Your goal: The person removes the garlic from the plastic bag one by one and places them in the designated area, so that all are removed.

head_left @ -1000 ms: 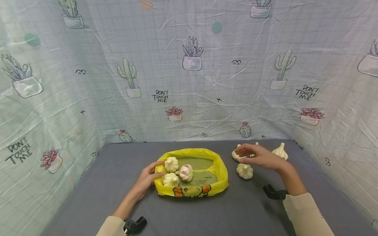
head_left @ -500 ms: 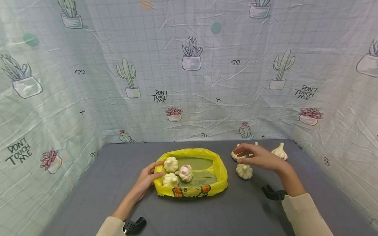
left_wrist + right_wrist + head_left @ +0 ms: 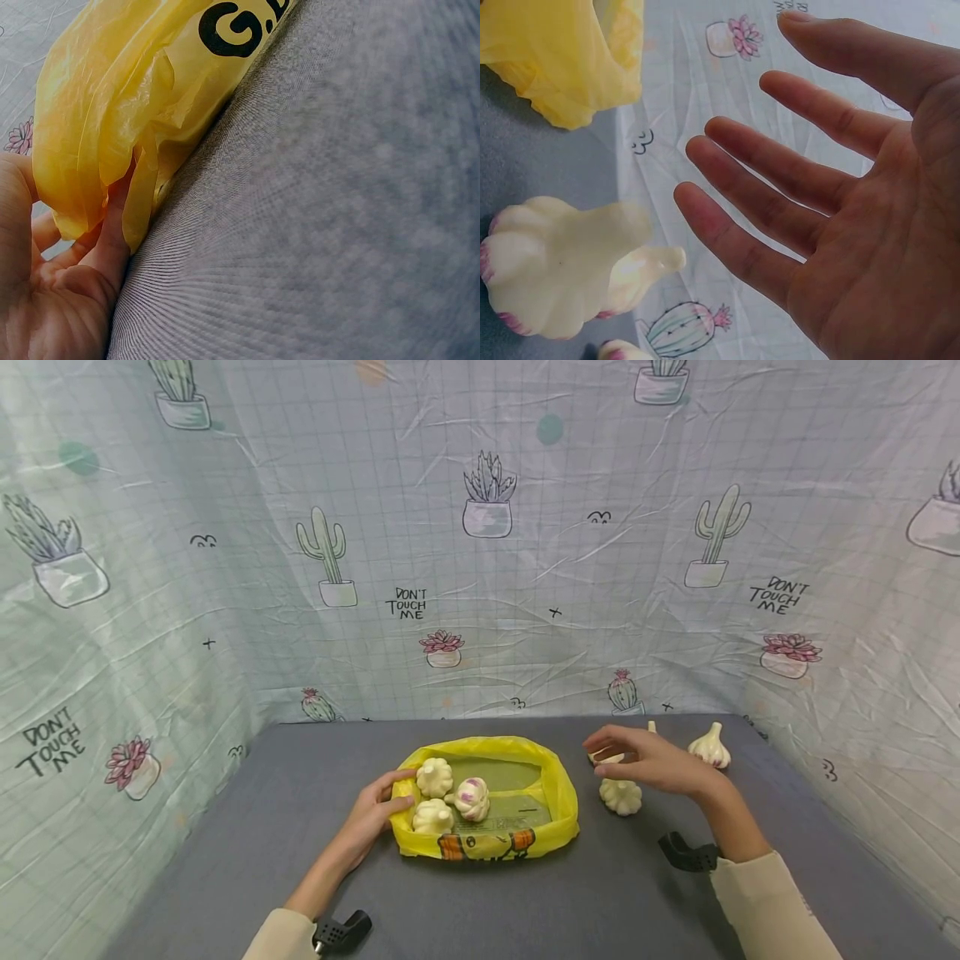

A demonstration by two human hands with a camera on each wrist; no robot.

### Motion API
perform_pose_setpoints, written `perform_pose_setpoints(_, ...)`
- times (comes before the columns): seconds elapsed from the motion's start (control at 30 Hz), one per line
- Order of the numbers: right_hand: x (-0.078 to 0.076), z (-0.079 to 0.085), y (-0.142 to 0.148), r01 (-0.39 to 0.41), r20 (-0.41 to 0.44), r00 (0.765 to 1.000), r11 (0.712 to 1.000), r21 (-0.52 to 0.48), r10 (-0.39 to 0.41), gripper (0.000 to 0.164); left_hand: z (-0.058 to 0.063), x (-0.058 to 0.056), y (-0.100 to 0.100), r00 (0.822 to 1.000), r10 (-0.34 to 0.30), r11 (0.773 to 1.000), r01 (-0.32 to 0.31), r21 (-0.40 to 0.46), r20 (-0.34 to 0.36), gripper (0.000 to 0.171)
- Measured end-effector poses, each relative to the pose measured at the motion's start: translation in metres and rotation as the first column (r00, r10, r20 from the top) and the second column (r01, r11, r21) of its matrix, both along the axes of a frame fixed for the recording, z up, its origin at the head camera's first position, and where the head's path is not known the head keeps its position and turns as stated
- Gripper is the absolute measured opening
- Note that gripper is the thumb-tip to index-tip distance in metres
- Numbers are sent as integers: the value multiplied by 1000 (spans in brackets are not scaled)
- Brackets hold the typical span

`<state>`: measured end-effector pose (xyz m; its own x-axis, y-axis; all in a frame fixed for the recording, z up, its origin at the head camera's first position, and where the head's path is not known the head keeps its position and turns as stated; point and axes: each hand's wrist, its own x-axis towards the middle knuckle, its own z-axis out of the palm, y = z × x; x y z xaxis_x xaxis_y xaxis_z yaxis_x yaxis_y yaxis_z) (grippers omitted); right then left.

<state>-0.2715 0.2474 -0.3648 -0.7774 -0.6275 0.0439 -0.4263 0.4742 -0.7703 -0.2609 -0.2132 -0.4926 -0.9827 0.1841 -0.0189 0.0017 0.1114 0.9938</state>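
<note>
Slightly nearer to the yellow bag the right hand has moved; its fingers are relaxed and hold nothing, near the loose garlic bulbs on the bag's right. The left hand grips the bag's left edge. From where I stand, three inner bulbs already lie in the bag, at its left end; four, some partly hidden, remain outside, so I judge the work about half done.

Right wrist | we see the right hand, palm showing, fingers extended | we see one garlic bulb apart from it, a second bulb behind, a third bulb below | yellow bag upper left | grey table, printed sheet
</note>
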Motion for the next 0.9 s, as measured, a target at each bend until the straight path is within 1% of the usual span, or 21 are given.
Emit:
perform_pose_setpoints(0.27, 1, 1, -6, 1, -19, 1000, 1000, 1, -1, 40, 1, 0, -1, 1000, 1, 1000, -1, -3, -7, 52)
perform_pose_setpoints(0.43, 1, -1, -10, 3, -53, 999, 1000, 12, -3, 39, 0, 0, 0, 1000, 8, 1000, -8, -3, -1, 52)
perform_pose_setpoints(0.6, 2, -2, -17, 9, -107, 994, 1000, 11, -8, 35, -1, -2, 2, 1000, -13, 1000, 13, 1, 9, 54)
perform_pose_setpoints(0.77, 2, 0, -35, -6, -154, 988, 1000, 3, 7, 33, -1, -3, 2, 1000, -10, 1000, 10, 16, 7, 54)
perform_pose_setpoints(0.9, 0, 3, -54, -36, -145, 989, 999, 23, 39, 32, -1, -1, 1, 1000, 0, 1000, 0, 19, 9, 53)
